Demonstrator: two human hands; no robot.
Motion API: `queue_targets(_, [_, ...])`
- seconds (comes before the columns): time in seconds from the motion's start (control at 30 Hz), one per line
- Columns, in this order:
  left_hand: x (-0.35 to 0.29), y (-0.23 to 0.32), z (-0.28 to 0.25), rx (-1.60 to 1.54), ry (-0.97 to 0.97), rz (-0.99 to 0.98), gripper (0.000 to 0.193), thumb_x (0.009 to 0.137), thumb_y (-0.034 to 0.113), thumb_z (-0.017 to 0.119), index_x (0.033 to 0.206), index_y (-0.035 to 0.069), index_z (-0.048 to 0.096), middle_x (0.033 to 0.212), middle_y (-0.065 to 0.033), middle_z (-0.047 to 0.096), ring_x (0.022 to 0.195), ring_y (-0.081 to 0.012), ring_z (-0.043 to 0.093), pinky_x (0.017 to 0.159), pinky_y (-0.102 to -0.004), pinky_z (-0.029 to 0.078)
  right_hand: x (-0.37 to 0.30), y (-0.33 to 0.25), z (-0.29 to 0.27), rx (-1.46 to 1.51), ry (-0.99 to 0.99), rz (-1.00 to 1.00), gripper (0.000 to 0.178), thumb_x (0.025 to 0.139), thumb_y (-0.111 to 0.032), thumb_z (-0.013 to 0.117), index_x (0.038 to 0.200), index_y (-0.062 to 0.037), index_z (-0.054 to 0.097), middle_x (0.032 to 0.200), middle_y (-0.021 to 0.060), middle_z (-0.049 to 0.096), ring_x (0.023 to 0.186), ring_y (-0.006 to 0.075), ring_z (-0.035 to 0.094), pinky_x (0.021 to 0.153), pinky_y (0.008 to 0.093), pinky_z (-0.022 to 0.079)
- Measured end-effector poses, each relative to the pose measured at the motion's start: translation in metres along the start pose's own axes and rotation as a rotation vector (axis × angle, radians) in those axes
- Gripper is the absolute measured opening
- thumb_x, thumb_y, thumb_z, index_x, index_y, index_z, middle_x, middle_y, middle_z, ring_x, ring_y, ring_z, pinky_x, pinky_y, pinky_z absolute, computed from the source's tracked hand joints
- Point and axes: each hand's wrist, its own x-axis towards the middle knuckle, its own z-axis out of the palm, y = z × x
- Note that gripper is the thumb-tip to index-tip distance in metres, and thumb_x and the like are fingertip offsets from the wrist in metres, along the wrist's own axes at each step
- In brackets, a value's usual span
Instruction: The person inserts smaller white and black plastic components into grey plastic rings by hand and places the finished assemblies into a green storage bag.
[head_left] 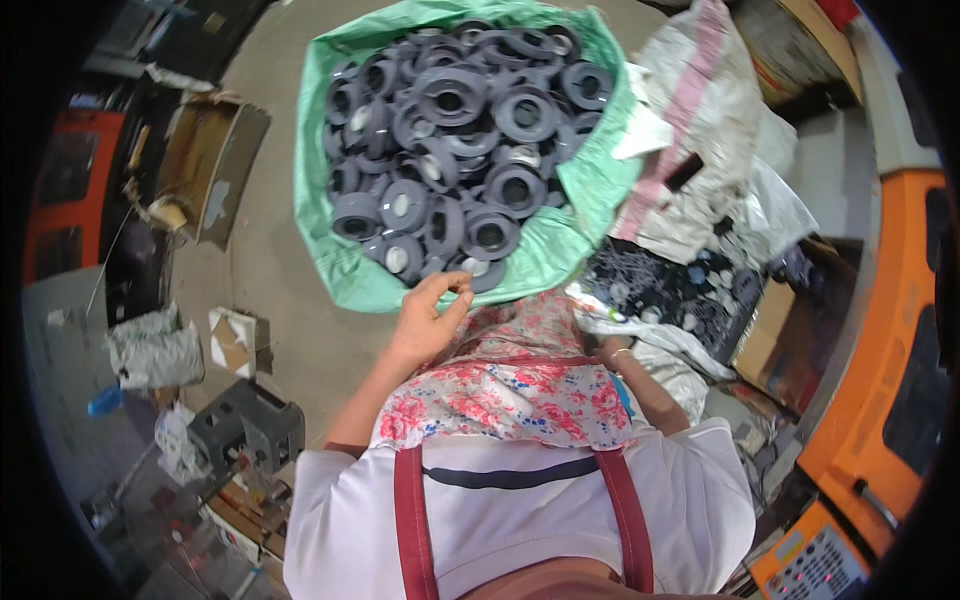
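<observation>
A green woven sack (pixel 312 180) lies wide open in front of me, heaped with grey plastic rings (pixel 453 95), some with a pale centre. My left hand (pixel 432 315) is over the sack's near rim, with fingers loosely bent and the thumb apart from them. Its fingertips are at the edge of one grey ring (pixel 487 274) with a whitish middle; I see no firm grip on it. Low at my right side is my right hand (pixel 608 350), a bracelet at its wrist. Its fingers are mostly hidden beside the floral apron (pixel 500 400).
Right of the sack, a dark heap of small grey and black plastic parts (pixel 670 290) lies beside a white sack with a pink stripe (pixel 655 170). An orange machine (pixel 870 370) borders the right. Leftward are a cardboard box (pixel 225 175) and a grey plastic stool (pixel 245 425).
</observation>
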Motion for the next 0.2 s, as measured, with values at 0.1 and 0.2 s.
queue_targets(0.1, [-0.036, -0.038, -0.020, 0.067, 0.166, -0.176, 0.025, 0.078, 0.009, 0.061, 0.101, -0.002, 0.058, 0.087, -0.0149, 0.060, 0.080, -0.0239, 0.059, 0.073, -0.0314, 0.046, 0.041, 0.005, -0.025, -0.158, 0.088, -0.016, 0.036, 0.071, -0.033, 0.060, 0.082, 0.0004, 0.065, 0.089, 0.0235, 0.062, 0.087, 0.0337, 0.061, 0.077, 0.0394, 0.047])
queue_targets(0.2, [-0.081, -0.084, -0.042, 0.223, 0.283, -0.274, 0.026, 0.078, 0.012, 0.062, 0.102, 0.001, 0.059, 0.094, -0.0169, 0.060, 0.084, -0.0279, 0.060, 0.074, -0.0344, 0.048, 0.091, -0.024, -0.054, -0.067, 0.099, 0.103, 0.024, 0.072, -0.025, 0.060, 0.078, -0.0026, 0.067, 0.077, 0.0198, 0.065, 0.080, 0.0249, 0.065, 0.073, 0.0353, 0.050])
